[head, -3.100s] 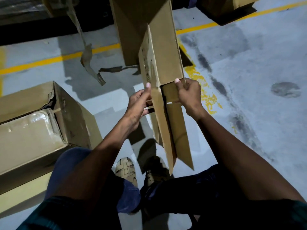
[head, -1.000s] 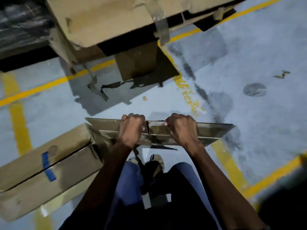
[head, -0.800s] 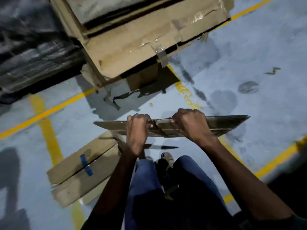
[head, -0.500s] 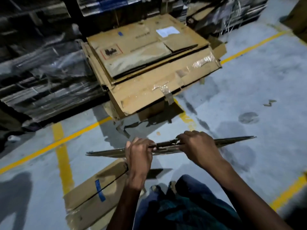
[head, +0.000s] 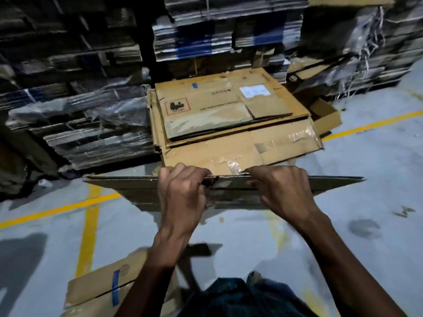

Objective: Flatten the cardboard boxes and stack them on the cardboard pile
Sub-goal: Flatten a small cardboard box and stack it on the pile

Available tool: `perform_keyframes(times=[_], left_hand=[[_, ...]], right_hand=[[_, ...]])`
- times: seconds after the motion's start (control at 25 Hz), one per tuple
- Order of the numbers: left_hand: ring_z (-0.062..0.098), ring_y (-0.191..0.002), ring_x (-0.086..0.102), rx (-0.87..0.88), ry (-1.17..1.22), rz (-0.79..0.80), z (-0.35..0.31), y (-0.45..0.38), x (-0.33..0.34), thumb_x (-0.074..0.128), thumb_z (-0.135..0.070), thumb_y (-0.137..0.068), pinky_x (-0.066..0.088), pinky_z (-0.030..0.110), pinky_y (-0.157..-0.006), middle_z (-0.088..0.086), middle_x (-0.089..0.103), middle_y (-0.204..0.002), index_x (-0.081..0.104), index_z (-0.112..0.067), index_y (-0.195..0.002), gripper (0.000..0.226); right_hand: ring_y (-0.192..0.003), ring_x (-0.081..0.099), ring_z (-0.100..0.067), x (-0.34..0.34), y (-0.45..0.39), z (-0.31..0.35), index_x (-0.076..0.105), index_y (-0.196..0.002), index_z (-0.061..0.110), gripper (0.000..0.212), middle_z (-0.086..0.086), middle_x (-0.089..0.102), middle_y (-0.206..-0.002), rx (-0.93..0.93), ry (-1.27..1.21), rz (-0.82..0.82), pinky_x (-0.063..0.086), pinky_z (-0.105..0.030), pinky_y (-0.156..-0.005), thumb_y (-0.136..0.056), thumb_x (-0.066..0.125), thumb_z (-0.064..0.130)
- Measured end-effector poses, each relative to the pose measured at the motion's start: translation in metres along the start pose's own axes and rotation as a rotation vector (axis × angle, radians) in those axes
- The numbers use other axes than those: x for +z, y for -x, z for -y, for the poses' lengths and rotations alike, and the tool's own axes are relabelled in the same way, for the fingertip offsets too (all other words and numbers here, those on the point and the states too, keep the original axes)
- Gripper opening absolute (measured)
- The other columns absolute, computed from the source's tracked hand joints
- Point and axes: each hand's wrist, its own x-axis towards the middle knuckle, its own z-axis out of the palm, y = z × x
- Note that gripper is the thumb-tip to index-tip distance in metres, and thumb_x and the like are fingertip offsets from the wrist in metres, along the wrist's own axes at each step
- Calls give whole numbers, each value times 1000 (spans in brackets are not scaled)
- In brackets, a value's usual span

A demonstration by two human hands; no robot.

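I hold a flattened brown cardboard box [head: 119, 185] level in front of me, seen almost edge-on, spanning most of the frame's width. My left hand [head: 183, 197] and my right hand [head: 281, 191] both grip its near edge, side by side at the middle. Just beyond it lies the cardboard pile [head: 229, 124], a low stack of flattened boxes with tape strips, a white label and a red-framed mark on top. The held box's far edge reaches about the pile's front edge.
Tall stacks of bundled flat cardboard [head: 87, 106] line the back. A taped box with blue tape [head: 100, 291] lies on the grey floor at lower left. Yellow floor lines [head: 88, 227] cross the floor. A small open box [head: 325, 117] sits right of the pile.
The box went from upright and half folded to flat and horizontal in both hands. I have stood up and moved toward the pile, which now lies just past the held box.
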Motion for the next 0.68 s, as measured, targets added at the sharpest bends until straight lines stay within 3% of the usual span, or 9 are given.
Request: perform_keyframes(times=[0.2,0.44,0.48,0.56,0.68], left_hand=[[22,-72,64,9,-33,-155,-35,-86,33,72,15,-47,18,28,-68,-1,74,-77,74,-17,-82,48],[21,-69,64,-13,-78,-325,-55,-170,64,68,14,-49,20,31,-66,-1,73,-74,75,-16,-78,43],[20,-68,64,-14,-90,-340,-55,-180,69,69,14,-51,24,31,-66,-1,73,-72,75,-16,-78,41],[20,-68,64,-13,-119,-333,-50,-197,80,73,11,-56,32,30,-67,-1,72,-70,76,-17,-77,36],[19,-68,65,2,-158,-317,-38,-221,101,77,5,-58,32,27,-65,-2,73,-70,76,-18,-77,30]], right_hand=[[-53,61,-32,-21,-68,-76,62,-76,22,18,0,65,-60,-97,61,-119,30,-26,-45,-81,75,33],[-50,61,-27,-33,-151,-137,69,-79,26,15,2,66,-58,-172,167,-292,16,-21,-47,-71,80,19],[-49,60,-25,-28,-161,-144,71,-81,26,18,3,67,-59,-184,141,-333,17,-19,-45,-71,80,14],[-52,64,-20,-14,-178,-156,78,-91,25,27,4,72,-65,-207,56,-392,38,-20,-43,-72,82,7],[-61,71,-19,14,-200,-172,79,-96,23,31,3,76,-74,-216,-27,-455,54,-28,-53,-73,82,3]])
